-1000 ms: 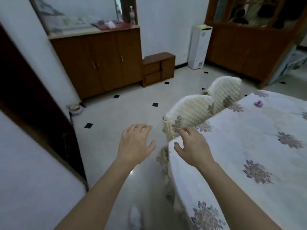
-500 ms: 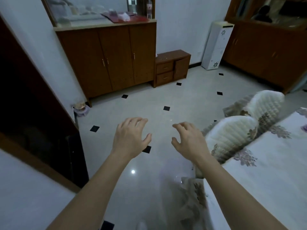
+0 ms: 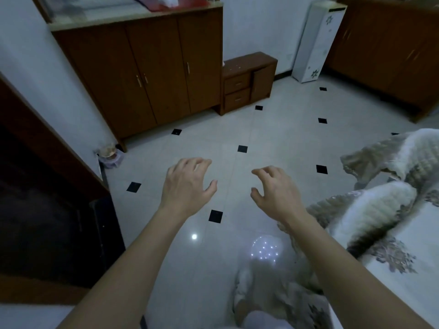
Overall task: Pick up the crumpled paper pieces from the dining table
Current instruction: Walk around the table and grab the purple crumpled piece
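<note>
I judge this to be the search-and-approach step. No crumpled paper pieces show anywhere in my view, so I can't tell where they lie or whether any have been gathered.

All I see of the dining table (image 3: 413, 300), draped in a white cloth printed with grey flowers, is a corner low and to the right of my right hand (image 3: 276, 193). Two chairs in quilted cream covers (image 3: 377, 207) are tucked against it, just right of that hand.

Ahead of both hands there is only the glossy pale tiled floor with small black diamond insets (image 3: 261, 134). Beyond that stand a tall brown wooden cabinet (image 3: 142, 74) and a low brown drawer unit (image 3: 247, 81).

As I see it, the next move is to turn right until the tabletop fills the view, find the paper, and then reach over the chair backs without snagging their covers.

My left hand (image 3: 187, 186) and right hand hang palm-down over the floor, apart from each other. Their fingers are spread and loosely hooked, with the thumbs out to the side. Both are wide and empty, touching nothing.
</note>
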The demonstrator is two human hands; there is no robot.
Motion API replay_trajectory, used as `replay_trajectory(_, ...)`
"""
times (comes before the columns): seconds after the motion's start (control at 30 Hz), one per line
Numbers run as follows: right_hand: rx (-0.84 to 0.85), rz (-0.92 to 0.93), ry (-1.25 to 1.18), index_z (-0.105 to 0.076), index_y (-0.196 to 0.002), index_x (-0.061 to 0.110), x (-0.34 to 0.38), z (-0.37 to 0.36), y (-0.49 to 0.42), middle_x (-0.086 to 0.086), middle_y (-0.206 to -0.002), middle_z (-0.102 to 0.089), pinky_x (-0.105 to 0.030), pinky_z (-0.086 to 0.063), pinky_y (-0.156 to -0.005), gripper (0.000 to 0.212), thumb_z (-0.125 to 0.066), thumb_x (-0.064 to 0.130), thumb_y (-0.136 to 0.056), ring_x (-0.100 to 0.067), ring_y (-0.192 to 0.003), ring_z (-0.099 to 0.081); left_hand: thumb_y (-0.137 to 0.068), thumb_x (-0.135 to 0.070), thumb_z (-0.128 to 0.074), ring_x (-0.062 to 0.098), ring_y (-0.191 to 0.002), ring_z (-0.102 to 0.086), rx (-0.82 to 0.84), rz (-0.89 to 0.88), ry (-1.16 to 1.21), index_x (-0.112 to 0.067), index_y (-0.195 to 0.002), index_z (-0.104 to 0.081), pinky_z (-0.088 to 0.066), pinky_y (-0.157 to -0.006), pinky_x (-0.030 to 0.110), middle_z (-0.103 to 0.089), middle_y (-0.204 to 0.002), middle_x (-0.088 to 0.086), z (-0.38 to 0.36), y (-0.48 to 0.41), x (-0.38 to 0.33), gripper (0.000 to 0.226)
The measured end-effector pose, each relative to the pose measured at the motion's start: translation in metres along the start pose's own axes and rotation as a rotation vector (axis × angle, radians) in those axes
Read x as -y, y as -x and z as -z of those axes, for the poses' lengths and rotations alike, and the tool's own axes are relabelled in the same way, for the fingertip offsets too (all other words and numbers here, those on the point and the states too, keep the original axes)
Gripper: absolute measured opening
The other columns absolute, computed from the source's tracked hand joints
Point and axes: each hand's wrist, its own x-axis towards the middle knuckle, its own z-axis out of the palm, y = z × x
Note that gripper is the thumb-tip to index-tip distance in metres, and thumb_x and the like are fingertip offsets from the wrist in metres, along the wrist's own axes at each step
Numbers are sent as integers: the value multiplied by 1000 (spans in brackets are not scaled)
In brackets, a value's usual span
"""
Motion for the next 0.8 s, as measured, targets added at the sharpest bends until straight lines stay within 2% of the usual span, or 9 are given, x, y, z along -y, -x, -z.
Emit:
replay_trajectory(0.17, -21, -26, 11, -62, -123, 14, -34, -16, -67, -8, -117, -64, -40, -48, -85, 43, -66, 29, -83, -30, -109, -58, -88, -50, -55, 22, -118, -52, 22, -18, -4, -23, -132, -53, -44, -94, 42, -60, -128, 1, -31, -72, 2, 52)
replay_trajectory(0.33, -80, -127, -11, -63, -122, 12, -104, -24, -141, -8, -115, -64, -40, -49, -83, 42, -68, 26, -82, -30, -108, -58, -90, -50, -53, 21, -119, -51, 27, -81, -25, -23, -133, -53, -44, -95, 41, -60, -129, 0, -64, -177, -12, 51)
replay_trajectory(0.47, -97, -229, -28, -64, -121, 13, -169, -19, -193, -8, -115, -64, -41, -49, -86, 43, -69, 26, -81, -31, -109, -58, -89, -51, -53, 21, -118, -52, 44, -148, -36, -24, -132, -53, -44, -92, 40, -60, -128, -2, -88, -270, -42, 50)
replay_trajectory(0.57, -123, -282, -5, -64, -120, 14, -213, -8, -224, -7, -114, -64, -40, -48, -86, 43, -69, 28, -80, -29, -107, -58, -89, -52, -53, 21, -119, -51, 59, -196, -16, -25, -133, -53, -42, -96, 39, -60, -129, -3, -106, -330, -71, 51)
replay_trajectory(0.8, -188, -400, 45, -65, -118, 14, -290, 23, -267, -8, -112, -66, -41, -50, -82, 42, -70, 26, -79, -30, -105, -59, -88, -50, -56, 21, -116, -53, 70, -309, 40, -25, -130, -56, -44, -92, 40, -61, -126, -4, -138, -426, -126, 49)
